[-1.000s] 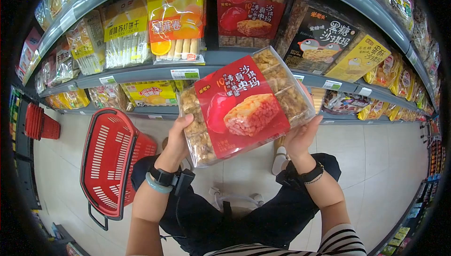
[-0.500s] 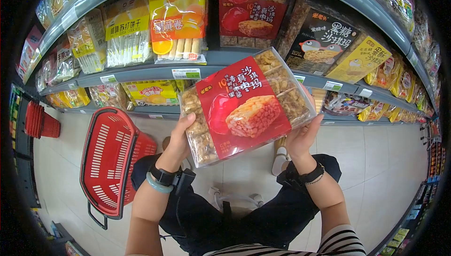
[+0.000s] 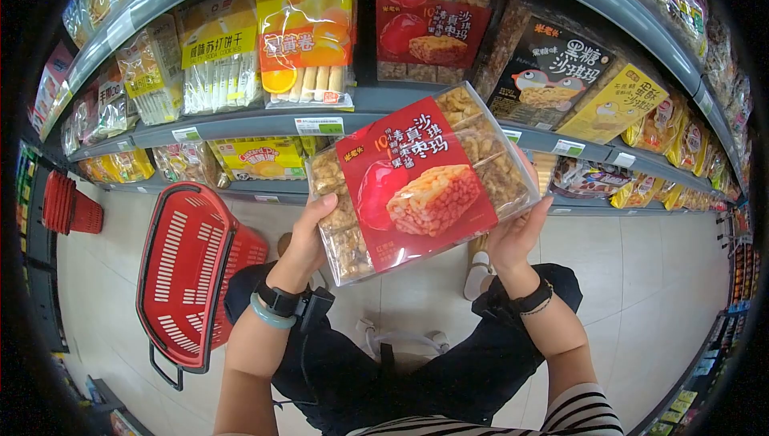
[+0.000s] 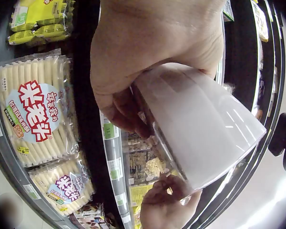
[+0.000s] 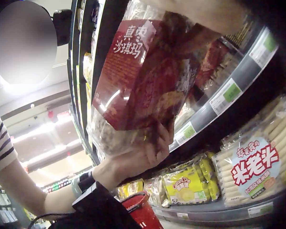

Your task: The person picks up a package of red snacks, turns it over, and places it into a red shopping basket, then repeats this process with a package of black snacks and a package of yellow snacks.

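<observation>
A clear plastic pack of sachima [image 3: 424, 188] with a broad red label is held up in front of the shelf, tilted with its right end higher. My left hand [image 3: 308, 232] grips its left end, thumb on the front and fingers behind. At the lower right corner, my right hand [image 3: 514, 236] holds the pack from beneath, fingers partly hidden behind it. The left wrist view shows a pale, plain side of the pack [image 4: 195, 124] between both hands. In the right wrist view, red label wraps round an edge of the pack [image 5: 128, 81].
A matching red-label pack [image 3: 432, 24] stands on the shelf ahead, beside a black sachima pack [image 3: 549, 72] and bagged egg rolls [image 3: 304, 36]. The grey shelf edge [image 3: 376, 104] runs just behind the held pack. On the floor at left stands a red shopping basket [image 3: 188, 276].
</observation>
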{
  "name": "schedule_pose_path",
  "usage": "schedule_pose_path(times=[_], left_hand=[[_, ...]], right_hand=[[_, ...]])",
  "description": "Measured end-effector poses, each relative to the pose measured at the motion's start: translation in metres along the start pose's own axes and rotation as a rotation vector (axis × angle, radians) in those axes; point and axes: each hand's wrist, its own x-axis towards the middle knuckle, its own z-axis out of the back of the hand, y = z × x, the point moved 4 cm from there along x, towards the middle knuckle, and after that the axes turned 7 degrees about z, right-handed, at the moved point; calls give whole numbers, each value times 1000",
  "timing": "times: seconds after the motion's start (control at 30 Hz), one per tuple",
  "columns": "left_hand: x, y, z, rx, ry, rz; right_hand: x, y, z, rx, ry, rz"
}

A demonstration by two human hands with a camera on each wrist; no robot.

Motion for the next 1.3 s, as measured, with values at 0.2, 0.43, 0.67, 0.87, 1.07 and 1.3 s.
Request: schedule_pose_path(times=[0.2, 0.43, 0.67, 0.87, 1.07, 1.3], left_hand=[[2, 2, 5, 14, -5, -34], [7, 0, 12, 6, -126, -129], [4, -10, 6, -66, -143, -124], [4, -7, 20, 27, -126, -175], [-3, -8, 27, 24, -138, -218], [-9, -33, 26, -218, -223, -448]], right_hand=[[-4, -8, 3, 120, -95, -94], [-11, -19, 5, 340, -157, -308], [-7, -17, -10, 645, -70, -521], [-14, -32, -10, 711, -183, -801], [-19, -38, -12, 728, -70, -853], [-23, -30, -13, 673, 204, -1074]])
